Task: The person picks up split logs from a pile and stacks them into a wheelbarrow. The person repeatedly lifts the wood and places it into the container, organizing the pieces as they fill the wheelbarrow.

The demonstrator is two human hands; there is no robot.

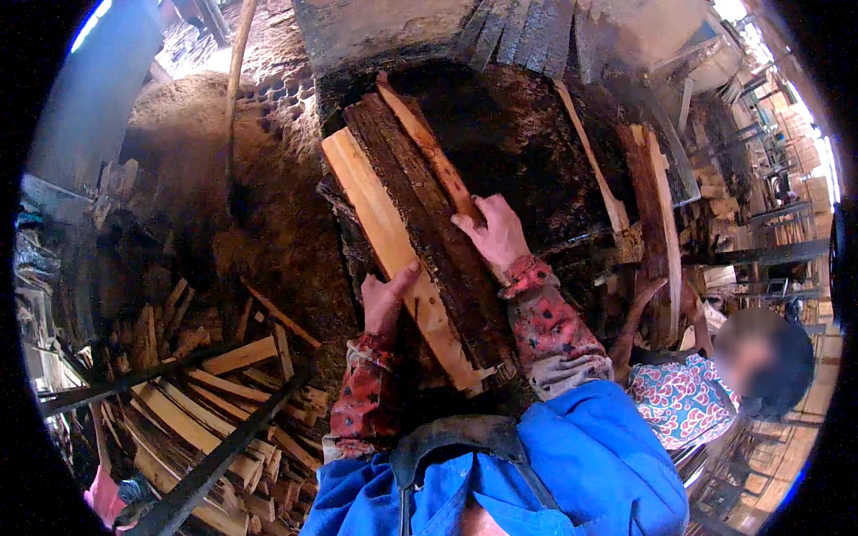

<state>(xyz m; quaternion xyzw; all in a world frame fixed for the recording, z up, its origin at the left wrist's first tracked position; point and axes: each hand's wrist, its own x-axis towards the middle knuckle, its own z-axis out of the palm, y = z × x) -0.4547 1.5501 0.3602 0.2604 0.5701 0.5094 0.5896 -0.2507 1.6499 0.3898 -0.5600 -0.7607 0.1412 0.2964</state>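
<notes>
In front of me lies a long bark-covered slab, with a pale sawn plank along its left side. My left hand grips the plank's left edge, thumb on top and the other fingers mostly hidden. A narrow reddish wood strip runs along the far right of the bark. Its near end meets my right hand, which is closed around it, thumb toward the bark. Whether the right fingers also reach under the slab cannot be seen.
To my right, a co-worker's hands hold another bark-edged slab. A thin strip lies on the dark work surface. Many offcuts are heaped at lower left behind dark bars. A pole leans at far left.
</notes>
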